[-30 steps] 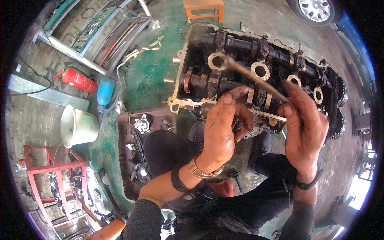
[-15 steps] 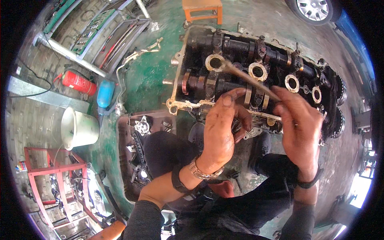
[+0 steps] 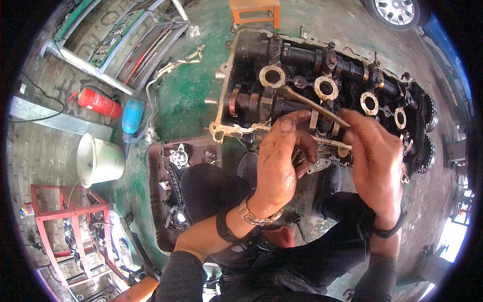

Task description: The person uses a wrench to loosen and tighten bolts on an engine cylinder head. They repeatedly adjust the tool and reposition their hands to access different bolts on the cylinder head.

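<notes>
A dark, oily engine cylinder head with two camshafts and several pale round openings lies in front of me. My right hand, slightly blurred, grips a long thin metal tool. The tool slants to the far left, its tip beside a round port collar; I cannot tell whether they touch. At the near rim of the cylinder head is my left hand, its fingers curled. A small dark thing shows between those fingers, but what they hold cannot be made out.
A brown tray of metal parts stands at left. Beyond it are a white bucket, a red fire extinguisher, a blue bottle and a tool rack. An orange stool stands at the back, a car wheel far right.
The tool's tip has dropped slightly nearer to me, away from the round collar's edge. My right hand has shifted slightly left. My left hand stays in nearly the same place.
</notes>
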A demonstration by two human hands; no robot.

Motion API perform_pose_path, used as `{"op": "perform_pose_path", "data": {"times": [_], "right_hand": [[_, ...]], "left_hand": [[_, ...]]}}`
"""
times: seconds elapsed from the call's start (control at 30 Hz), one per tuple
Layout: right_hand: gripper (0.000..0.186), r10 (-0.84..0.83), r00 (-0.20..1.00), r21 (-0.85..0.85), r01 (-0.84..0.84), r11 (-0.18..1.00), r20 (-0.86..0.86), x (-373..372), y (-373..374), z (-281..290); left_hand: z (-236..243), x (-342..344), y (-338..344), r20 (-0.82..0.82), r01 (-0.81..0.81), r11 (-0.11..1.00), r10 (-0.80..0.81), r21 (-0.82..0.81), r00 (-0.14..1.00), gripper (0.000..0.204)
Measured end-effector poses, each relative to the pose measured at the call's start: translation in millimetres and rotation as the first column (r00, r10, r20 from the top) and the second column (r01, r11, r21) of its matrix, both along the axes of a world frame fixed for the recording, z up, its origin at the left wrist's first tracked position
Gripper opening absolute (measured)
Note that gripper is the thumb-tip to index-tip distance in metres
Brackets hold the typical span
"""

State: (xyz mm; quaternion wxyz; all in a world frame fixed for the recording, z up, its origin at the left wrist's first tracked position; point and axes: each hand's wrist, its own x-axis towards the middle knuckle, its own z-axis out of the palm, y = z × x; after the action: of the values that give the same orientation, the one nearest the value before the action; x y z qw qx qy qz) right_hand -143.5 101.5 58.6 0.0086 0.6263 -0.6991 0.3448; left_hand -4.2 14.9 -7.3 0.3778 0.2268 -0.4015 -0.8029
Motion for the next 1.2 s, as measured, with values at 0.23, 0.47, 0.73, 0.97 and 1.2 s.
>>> {"op": "perform_pose_path", "data": {"times": [0.23, 0.47, 0.73, 0.97, 1.2], "right_hand": [[0.030, 0.045, 0.992, 0.123, -0.030, 0.992, -0.119, -2.4, 3.9, 7.0], [0.025, -0.115, 0.984, -0.220, 0.143, 0.965, 0.133, 1.3, 4.9, 6.4], [0.021, 0.058, 0.998, 0.166, -0.056, 0.985, -0.012, 3.4, 0.9, -0.5], [0.015, 0.023, 0.999, 0.098, -0.019, 0.995, -0.035, 2.6, 0.9, -0.7], [0.013, -0.014, 0.997, 0.078, 0.020, 0.997, -0.079, -1.1, 1.7, -2.7]], "left_hand": [[2.8, 0.4, 1.0, 0.015, -0.007, 1.000, 0.007, -0.004, 1.000, 0.056], [1.6, 1.0, -0.1, -0.006, 0.004, 1.000, -0.004, -0.005, 1.000, 0.051], [-1.9, 0.1, -0.7, -0.065, -0.015, 1.000, 0.016, 0.022, 0.998, 0.046], [-0.4, 0.7, -1.7, -0.037, -0.001, 1.000, 0.002, 0.030, 0.999, 0.050], [-1.4, 0.2, -3.2, -0.046, 0.003, 1.000, -0.002, 0.030, 0.999, 0.051]]}}
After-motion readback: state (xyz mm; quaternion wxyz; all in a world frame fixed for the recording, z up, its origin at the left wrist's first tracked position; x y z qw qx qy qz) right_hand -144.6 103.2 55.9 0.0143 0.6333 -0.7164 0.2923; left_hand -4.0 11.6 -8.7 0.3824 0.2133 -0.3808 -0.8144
